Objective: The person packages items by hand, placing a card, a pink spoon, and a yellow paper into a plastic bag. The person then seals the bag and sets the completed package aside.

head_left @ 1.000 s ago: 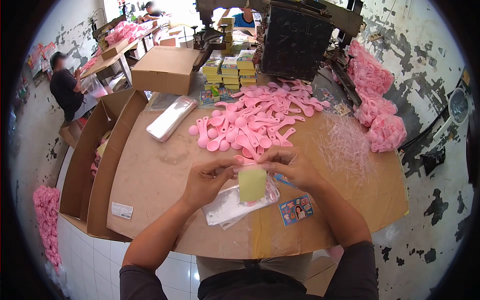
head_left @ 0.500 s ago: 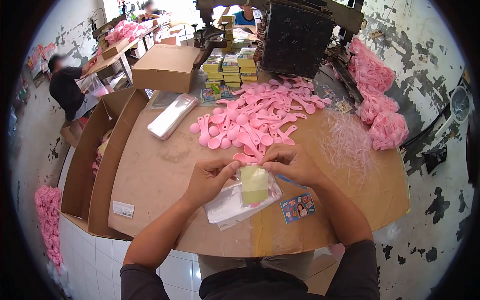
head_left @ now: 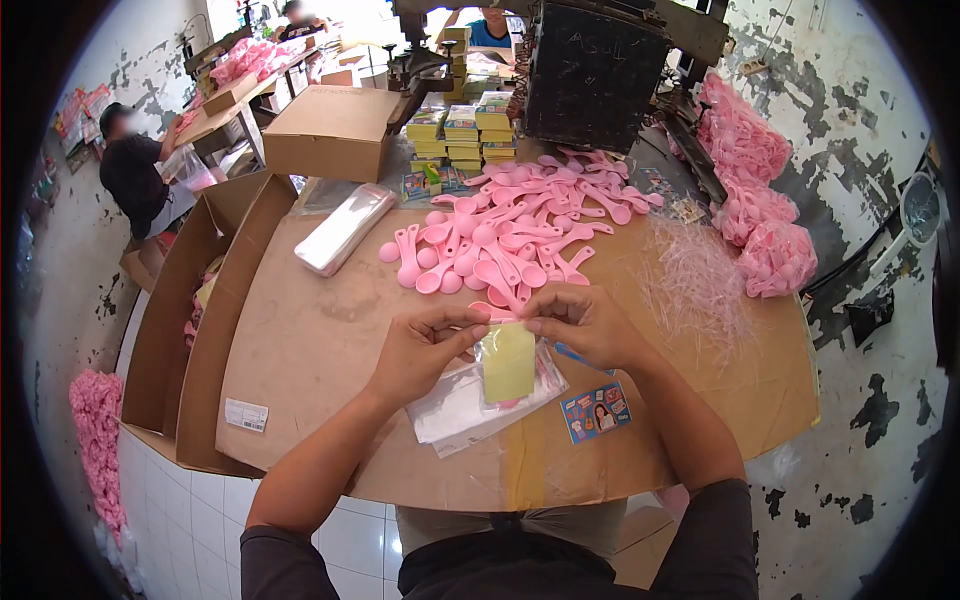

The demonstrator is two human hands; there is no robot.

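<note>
A small clear plastic bag with a pale yellow card (head_left: pixel 509 365) in it hangs between my two hands. My left hand (head_left: pixel 425 345) pinches the bag's upper left corner, and my right hand (head_left: pixel 580 325) has the upper right corner between thumb and fingers. Something pink shows at the card's lower edge. Under the bag lies a stack of flat clear bags (head_left: pixel 455 415). Just beyond my fingertips is a heap of pink measuring spoons (head_left: pixel 520 240). A printed blue card (head_left: pixel 596 413) rests to the right of the stack.
Bundled clear bags (head_left: pixel 345 230) lie left of the spoons, near a closed carton (head_left: pixel 330 135) and card stacks (head_left: pixel 462 130). A long open box (head_left: pixel 220 330) borders the left side. Plastic strands (head_left: pixel 700 290) and bagged pink spoons (head_left: pixel 775 260) are right. A person (head_left: pixel 135 175) works at far left.
The yellow card now fills the bag as one even sheet, where a darker lower band showed before. My hands have shifted slightly; both still pinch the bag's top.
</note>
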